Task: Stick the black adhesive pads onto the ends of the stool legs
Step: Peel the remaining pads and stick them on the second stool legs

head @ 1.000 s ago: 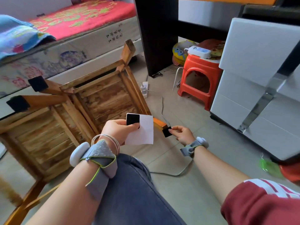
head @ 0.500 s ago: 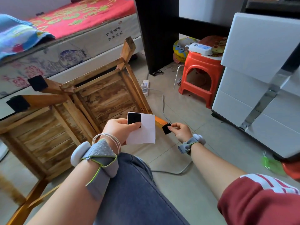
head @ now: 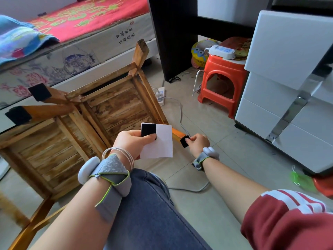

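Head view takes in the wooden stool (head: 100,109) tipped on its side, filling the left and centre of the frame. It looks rigid and fairly heavy, best steadied by a leg or rail rather than lifted. Two leg ends at the left edge already carry black pads (head: 39,92) (head: 18,115); the leg end near top centre (head: 143,48) is still bare wood. The fourth leg (head: 177,133) pokes out just right of centre.

The left hand (head: 132,142) is closed in a pinch on the white backing sheet (head: 158,141), thumb pressed on the lower edge of the one black pad left on it (head: 148,129). That sheet is thin and floppy, so holding it near the pad seems wise.

The right hand (head: 198,142) is curled, fingertips nipping a loose black pad (head: 184,141) against the end of that fourth leg. These pads look light, soft and a bit compressible, sticky on one face; I'd handle them by the edges only, then press flat.

Only legible-looking writing: a column of dark characters on the mattress side (head: 126,36), upper centre-left, too small for me to read. The white device (head: 222,51) on the red plastic stool (head: 221,82) has a blue label, unreadable.
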Motion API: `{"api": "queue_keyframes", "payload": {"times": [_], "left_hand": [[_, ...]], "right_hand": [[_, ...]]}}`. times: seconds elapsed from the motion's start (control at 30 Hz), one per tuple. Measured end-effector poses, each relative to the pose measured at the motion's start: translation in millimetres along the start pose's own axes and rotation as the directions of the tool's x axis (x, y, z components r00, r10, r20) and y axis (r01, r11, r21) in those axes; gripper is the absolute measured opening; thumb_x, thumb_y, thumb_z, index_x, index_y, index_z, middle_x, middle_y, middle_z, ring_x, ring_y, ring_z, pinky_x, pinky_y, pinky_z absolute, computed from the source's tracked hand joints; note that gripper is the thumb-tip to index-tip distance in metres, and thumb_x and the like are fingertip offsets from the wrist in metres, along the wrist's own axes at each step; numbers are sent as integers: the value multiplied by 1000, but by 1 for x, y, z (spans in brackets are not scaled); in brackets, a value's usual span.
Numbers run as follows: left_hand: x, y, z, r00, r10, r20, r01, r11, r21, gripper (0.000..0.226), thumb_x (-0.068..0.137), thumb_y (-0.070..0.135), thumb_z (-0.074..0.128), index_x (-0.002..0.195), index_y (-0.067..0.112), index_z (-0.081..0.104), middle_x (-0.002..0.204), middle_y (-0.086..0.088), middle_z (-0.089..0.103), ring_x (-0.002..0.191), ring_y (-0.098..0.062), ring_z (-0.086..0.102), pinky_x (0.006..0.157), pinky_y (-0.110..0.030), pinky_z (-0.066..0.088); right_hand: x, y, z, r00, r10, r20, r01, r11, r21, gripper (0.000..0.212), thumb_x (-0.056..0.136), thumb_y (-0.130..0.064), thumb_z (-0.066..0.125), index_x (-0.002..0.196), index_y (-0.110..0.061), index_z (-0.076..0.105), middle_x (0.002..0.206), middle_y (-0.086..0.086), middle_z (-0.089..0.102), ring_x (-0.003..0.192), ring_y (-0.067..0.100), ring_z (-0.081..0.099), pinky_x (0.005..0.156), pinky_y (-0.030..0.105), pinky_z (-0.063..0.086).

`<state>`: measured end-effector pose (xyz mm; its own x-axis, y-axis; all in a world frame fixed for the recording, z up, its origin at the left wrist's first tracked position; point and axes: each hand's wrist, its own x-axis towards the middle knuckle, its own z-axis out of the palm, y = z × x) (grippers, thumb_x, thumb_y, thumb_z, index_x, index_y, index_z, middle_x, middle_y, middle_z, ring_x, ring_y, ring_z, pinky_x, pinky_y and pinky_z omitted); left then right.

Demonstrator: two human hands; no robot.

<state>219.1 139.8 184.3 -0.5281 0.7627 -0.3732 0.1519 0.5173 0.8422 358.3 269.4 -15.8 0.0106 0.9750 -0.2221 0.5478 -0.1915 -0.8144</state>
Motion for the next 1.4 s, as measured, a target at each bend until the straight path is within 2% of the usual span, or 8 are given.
{"api": "queue_keyframes", "payload": {"times": [0.1,0.2,0.37,0.47,0.8,0.93,1.1,1.4], "left_hand": [[-1,1,1,1000,0,1,0,1000,4,7,74,22,73,74,22,67,85,-4,69,80,-21,66,73,-38,57],[-3,2,3,1000,4,-2,-4,1000,10,7,75,21,73,75,21,66,85,-5,69,81,-22,65,74,-38,56],[-3,3,1,1000,-9,-10,9,1000,3,8,75,20,73,74,21,65,85,-4,68,80,-21,65,75,-38,57],[-2,1,0,1000,-13,-7,13,1000,2,9,75,20,73,73,22,64,84,-4,67,79,-20,64,74,-38,56],[-2,2,2,1000,-14,12,14,1000,4,8,73,19,74,72,20,67,82,-5,68,81,-25,65,78,-41,56],[-1,1,0,1000,-26,14,26,1000,-12,7,74,20,74,73,20,67,81,-4,68,76,-20,65,69,-35,56],[-3,5,3,1000,-15,9,15,999,-28,8,74,18,74,73,21,66,81,-4,68,76,-20,64,70,-36,55],[2,0,-1,999,-36,4,36,999,-41,11,75,13,73,78,21,65,82,-3,67,78,-22,64,69,-36,55]], "right_hand": [[5,3,-4,998,66,23,-67,998,10,30,76,-37,72,77,-16,51,100,12,61,87,31,58,68,28,37],[16,6,-17,976,141,167,-150,988,41,49,72,-42,77,102,-11,54,97,7,58,89,26,57,71,29,40],[25,1,-21,900,-41,434,-63,973,221,47,76,-24,77,120,-14,63,109,9,65,94,16,59,77,25,45],[30,2,-16,906,-68,419,-17,981,195,42,77,-26,76,117,-16,67,105,3,69,93,10,59,85,26,45],[42,4,-27,850,-133,509,118,991,61,48,72,-16,79,118,-21,66,95,-2,71,83,11,59,72,20,47],[41,8,-29,864,-192,466,222,975,-9,43,69,-25,81,109,-29,70,94,-13,71,89,0,62,66,3,39],[37,5,-31,858,-209,468,272,960,-71,33,68,-39,79,100,-37,72,88,-14,72,87,7,65,81,23,48],[30,12,-32,891,-156,426,241,958,-153,27,69,-49,77,94,-39,73,90,-4,75,88,18,68,84,33,52]]}}
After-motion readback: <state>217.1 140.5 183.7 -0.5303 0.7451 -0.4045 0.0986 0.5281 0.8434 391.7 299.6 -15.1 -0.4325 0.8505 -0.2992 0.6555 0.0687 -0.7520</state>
